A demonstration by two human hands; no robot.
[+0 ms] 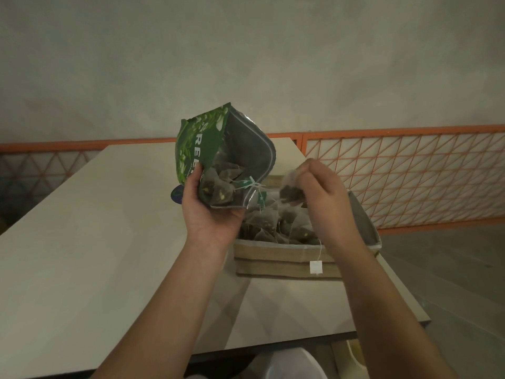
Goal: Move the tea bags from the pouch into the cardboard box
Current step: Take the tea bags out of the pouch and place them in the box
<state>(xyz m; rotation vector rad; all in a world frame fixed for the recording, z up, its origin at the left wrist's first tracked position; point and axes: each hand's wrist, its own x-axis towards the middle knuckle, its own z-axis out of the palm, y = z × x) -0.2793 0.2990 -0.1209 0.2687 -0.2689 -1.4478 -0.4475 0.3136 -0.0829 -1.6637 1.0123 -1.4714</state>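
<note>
My left hand [210, 212] grips a green foil pouch [202, 143] by its lower part and holds it tilted, its mouth facing me. Several pyramid tea bags [218, 184] lie inside it, and strings and tags spill over its lip. My right hand [322, 192] pinches one tea bag [291, 191] above the tan cardboard box [273, 258]. Inside the box lies a heap of tea bags [276, 225]. One white tag [316, 267] hangs on its string over the front wall of the box.
The box stands near the right edge of a pale table [95, 242]. An orange wire-mesh fence [410, 176] runs behind the table, before a plain wall. A white rounded object [292, 365] sits below the table's front edge.
</note>
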